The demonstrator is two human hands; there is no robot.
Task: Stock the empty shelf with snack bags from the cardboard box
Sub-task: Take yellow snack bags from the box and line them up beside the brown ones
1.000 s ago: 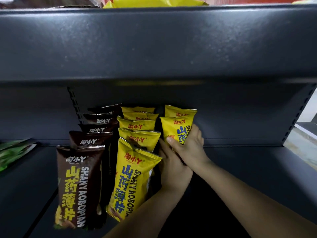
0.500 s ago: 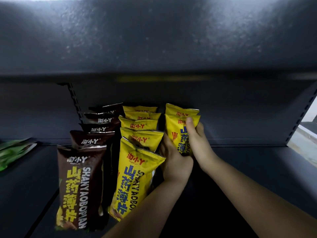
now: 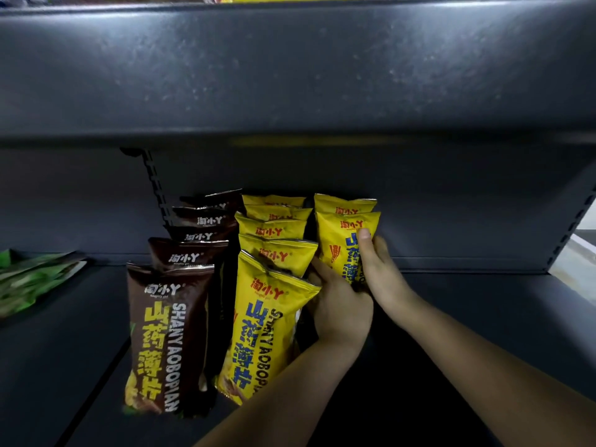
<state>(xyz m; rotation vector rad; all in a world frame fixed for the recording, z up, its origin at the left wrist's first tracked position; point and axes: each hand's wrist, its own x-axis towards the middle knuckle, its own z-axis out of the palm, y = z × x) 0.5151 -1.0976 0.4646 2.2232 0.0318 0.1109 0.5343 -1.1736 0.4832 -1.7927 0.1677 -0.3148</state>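
On the dark grey shelf stand rows of upright snack bags: a row of several brown bags on the left, a row of several yellow bags in the middle, and a short third row of two yellow bags at the back right. Both hands hold the front yellow bag of that third row. My left hand grips its lower left side. My right hand grips its right side, thumb pressed on the front. The cardboard box is out of view.
The underside of the upper shelf hangs low over the bags. Green packets lie flat at the far left. The shelf's slotted upright marks its right end, with a pale floor beyond it.
The front yellow bag in the right row has been stood up straighter against the one behind. My right thumb slid higher up its front; my left hand stayed at its lower left.
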